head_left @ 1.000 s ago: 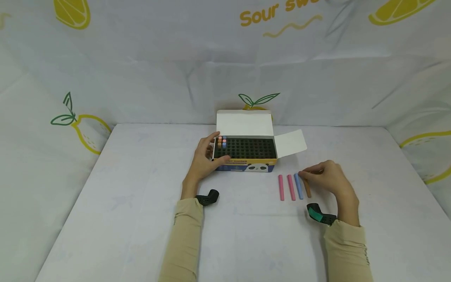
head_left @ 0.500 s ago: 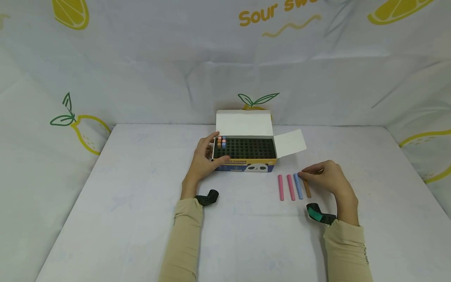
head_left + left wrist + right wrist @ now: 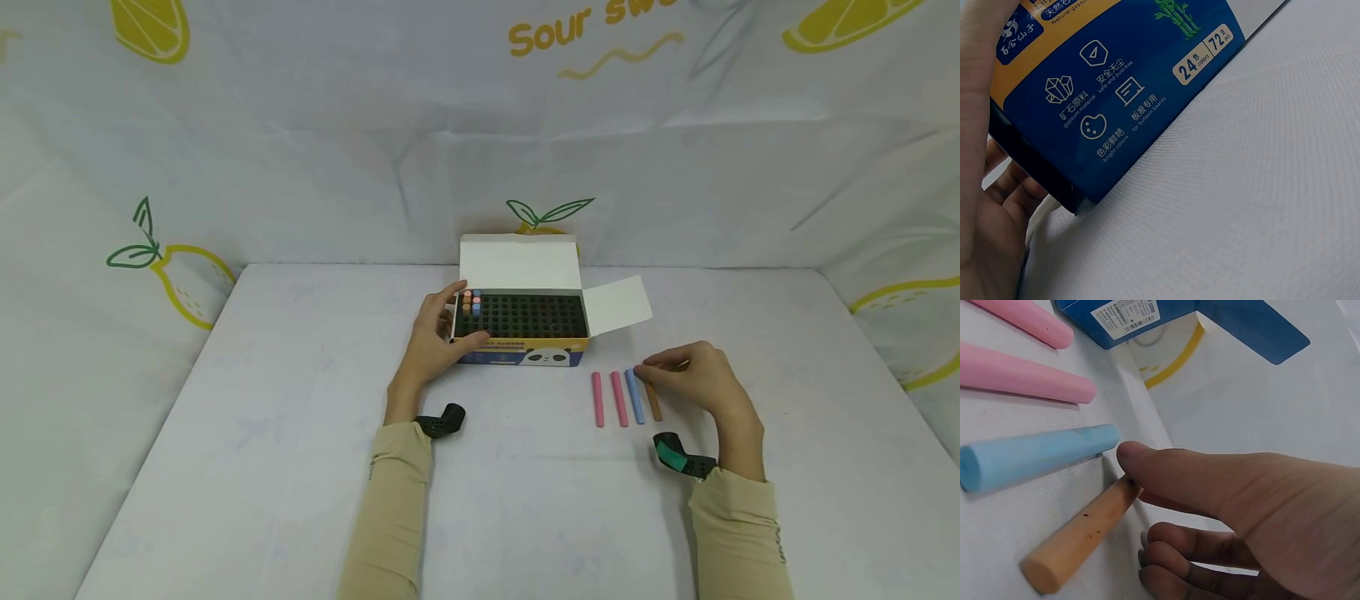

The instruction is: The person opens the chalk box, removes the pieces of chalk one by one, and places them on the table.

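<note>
The left hand [image 3: 431, 337] grips the left end of a chalk box [image 3: 543, 354], thumb along the front and fingers behind the corner. Its lid stands up, and a black holder [image 3: 532, 317] full of holes shows inside. Several orange and blue chalk sticks [image 3: 477, 307] stand in the holder's back left corner. The right hand [image 3: 697, 375] pinches the far end of an orange-brown chalk stick [image 3: 1082, 537], whose near end lies low over the cloth. Left of it lie a blue chalk stick [image 3: 1041, 456] and two pink ones, the nearer pink chalk stick [image 3: 1022, 374] beside the blue.
A white side flap [image 3: 618, 305] sticks out from the box's right end. White cloth [image 3: 525, 500] covers the table, and a lemon-print curtain [image 3: 337, 167] hangs behind it. Each wrist wears a black camera mount [image 3: 442, 421].
</note>
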Tool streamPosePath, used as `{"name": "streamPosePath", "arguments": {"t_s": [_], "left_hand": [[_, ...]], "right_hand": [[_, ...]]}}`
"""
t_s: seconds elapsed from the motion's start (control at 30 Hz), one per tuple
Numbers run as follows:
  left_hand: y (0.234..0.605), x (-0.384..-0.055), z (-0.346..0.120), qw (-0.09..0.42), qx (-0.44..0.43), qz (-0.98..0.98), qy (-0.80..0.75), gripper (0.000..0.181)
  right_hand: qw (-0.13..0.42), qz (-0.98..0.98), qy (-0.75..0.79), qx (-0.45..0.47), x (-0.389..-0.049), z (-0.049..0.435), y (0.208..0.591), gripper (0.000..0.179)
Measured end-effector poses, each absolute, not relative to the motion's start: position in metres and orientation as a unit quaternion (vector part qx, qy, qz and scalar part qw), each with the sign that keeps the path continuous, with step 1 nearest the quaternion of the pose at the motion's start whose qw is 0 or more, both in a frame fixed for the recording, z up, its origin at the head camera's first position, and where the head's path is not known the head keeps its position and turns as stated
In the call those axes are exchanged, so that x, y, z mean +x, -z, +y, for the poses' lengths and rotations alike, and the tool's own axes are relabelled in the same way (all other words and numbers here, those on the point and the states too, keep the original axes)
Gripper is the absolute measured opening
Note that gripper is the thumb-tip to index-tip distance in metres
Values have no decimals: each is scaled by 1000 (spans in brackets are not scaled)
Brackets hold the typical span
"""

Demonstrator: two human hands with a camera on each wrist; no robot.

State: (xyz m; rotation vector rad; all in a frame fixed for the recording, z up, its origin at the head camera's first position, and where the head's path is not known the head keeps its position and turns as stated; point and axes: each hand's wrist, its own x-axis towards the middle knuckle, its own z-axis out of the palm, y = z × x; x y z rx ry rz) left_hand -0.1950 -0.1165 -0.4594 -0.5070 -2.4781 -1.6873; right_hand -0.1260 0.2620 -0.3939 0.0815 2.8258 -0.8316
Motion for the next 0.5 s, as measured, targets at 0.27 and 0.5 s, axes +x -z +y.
{"name": "streamPosePath", "arguments": {"t_s": [0.27, 0.5], "left_hand": [[459, -195, -117, 51, -165, -817, 550, 96], [459, -196, -116, 50, -165, -817, 550, 93]], "right_hand": [[53, 956, 286, 27, -123, 267, 391, 42], [-7, 948, 316, 39, -118, 273, 380, 45]]}}
